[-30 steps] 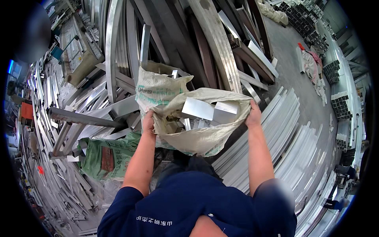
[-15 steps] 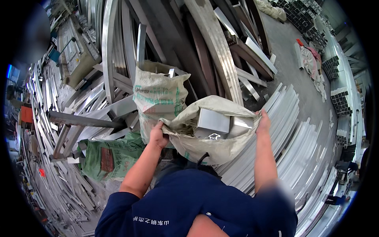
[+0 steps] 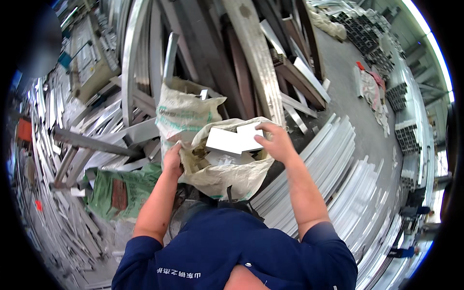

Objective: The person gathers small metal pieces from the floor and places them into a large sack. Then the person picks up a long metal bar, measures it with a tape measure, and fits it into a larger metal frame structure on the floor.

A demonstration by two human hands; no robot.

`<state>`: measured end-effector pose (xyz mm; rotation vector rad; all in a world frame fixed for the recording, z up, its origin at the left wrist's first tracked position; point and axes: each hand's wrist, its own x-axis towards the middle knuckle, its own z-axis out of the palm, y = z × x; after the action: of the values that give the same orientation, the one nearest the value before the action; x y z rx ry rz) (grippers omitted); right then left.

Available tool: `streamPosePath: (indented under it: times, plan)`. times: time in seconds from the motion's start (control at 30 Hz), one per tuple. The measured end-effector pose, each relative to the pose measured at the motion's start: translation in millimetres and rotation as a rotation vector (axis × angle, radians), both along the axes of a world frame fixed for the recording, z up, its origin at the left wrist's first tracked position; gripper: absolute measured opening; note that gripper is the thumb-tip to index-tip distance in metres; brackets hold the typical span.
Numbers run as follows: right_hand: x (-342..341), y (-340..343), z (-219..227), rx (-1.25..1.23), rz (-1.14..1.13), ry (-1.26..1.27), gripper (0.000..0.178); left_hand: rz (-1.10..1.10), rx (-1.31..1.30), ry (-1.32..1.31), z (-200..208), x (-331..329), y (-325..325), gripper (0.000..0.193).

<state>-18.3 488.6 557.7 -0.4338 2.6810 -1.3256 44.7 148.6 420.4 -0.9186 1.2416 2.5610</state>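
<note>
A pale woven sack stands in front of me with its mouth spread wide. Bright silvery box-shaped metal pieces lie in its opening, with clear plastic or shiny scrap beneath them. My left hand is closed on the sack's left rim. My right hand reaches over the right side, thumb and fingers on the right-hand metal piece. Behind on the left stands a second woven sack holding metal offcuts. A green sack lies left of my left forearm.
Long dark and silvery metal profiles stack up ahead. Pale aluminium bars lie on the floor to the right. Loose metal strips litter the left side. Bundled tubes stand far right, and a person is at the right edge.
My right hand has let go of the sack's right rim and moved left onto a metal piece inside. The sack mouth has narrowed; my left hand still grips its rim.
</note>
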Motion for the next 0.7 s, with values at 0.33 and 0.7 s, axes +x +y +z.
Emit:
streamPosePath:
  times: [0.33, 0.7]
  plan:
    - [6, -11, -98, 0.752, 0.211, -0.067, 0.057, 0.372, 0.222, 0.056, -16, -9, -43, 0.043]
    - [-11, -68, -125, 0.653, 0.207, -0.032, 0.067, 0.181, -0.096, -0.030, -3, -5, -48, 0.042]
